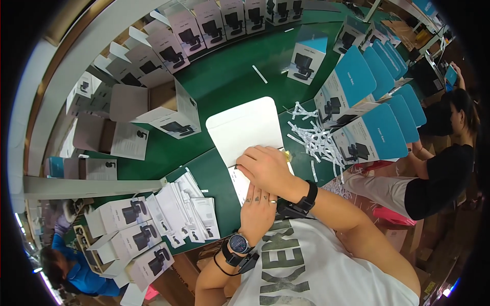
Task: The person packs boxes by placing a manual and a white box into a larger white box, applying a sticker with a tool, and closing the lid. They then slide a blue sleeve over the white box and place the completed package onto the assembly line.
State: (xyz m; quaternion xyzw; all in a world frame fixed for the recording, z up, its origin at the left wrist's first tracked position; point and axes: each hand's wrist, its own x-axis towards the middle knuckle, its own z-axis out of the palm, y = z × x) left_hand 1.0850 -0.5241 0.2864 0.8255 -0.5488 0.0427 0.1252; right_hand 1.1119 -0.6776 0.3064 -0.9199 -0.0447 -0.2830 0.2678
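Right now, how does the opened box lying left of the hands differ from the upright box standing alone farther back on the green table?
The opened box lies on its side with its flaps spread and its brown inside showing; the upright box stands closed. The opened box shows a white side, while the upright box has a blue side panel. The opened box lies nearer the left hand and right hand. Both show a dark camera-like picture and sit on the green table.

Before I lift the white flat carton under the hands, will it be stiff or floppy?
The white flat carton looks like thin folded card, so probably light and bendy at its open flap. It lies flat on the green table, so tipping or rolling is unlikely. The right hand and left hand press its near end.
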